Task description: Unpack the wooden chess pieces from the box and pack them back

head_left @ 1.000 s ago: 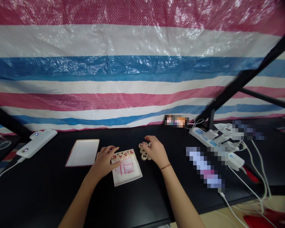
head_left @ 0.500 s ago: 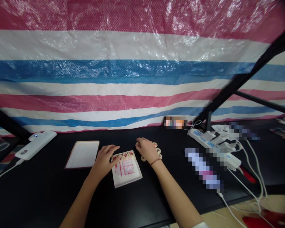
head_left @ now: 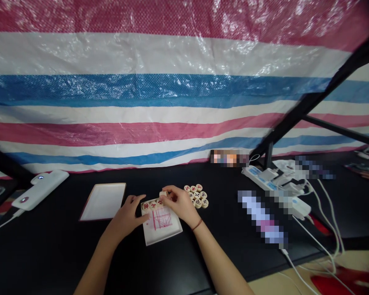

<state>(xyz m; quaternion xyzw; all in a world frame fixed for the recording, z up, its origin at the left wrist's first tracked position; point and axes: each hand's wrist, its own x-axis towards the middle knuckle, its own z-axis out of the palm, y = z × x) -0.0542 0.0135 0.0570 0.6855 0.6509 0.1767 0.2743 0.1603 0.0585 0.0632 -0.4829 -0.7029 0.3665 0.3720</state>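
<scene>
A shallow white box point(head_left: 163, 238) lies in front of me, with red line markings on its floor. Along its far side stands a row of round xiangqi pieces point(head_left: 153, 205) with red characters. My right hand point(head_left: 180, 203) pinches a xiangqi piece point(head_left: 164, 194) over the right end of that row. At the box's left edge is my left hand point(head_left: 129, 213), thumb and fingers apart, holding nothing. Right of the box, more xiangqi pieces point(head_left: 197, 195) sit in a cluster, some with red and some with dark characters.
An open box lid point(head_left: 103, 201) lies at the left. Further left is a white power bank point(head_left: 41, 190) with a cable. A power strip point(head_left: 273, 188) with plugs and cables and a blurred phone point(head_left: 261, 217) occupy the right. A striped tarp point(head_left: 160, 94) hangs behind the table.
My right hand has moved left from the cluster to the box's far edge, carrying a piece. The cluster is now uncovered. My left hand has shifted slightly left and down.
</scene>
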